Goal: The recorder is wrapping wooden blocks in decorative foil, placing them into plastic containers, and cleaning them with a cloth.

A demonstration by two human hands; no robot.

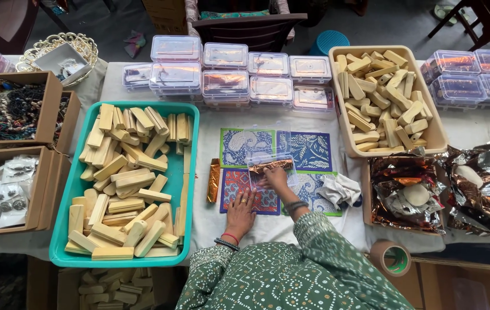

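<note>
The left hand [240, 208] lies flat, fingers spread, pinning the patterned mats [268, 166] steady. At its one o'clock, the right hand [275, 177] presses fingertips onto the clear foil-lined box [269, 166], grasping nothing. Wooden blocks fill the green tray [190, 143] at nine o'clock.

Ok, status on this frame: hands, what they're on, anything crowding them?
Left hand flat on patterned mat. Right hand pressing copper foil under clear plastic sheet. White cloth close by the right hand, teal tray of wooden blocks at left.
</note>
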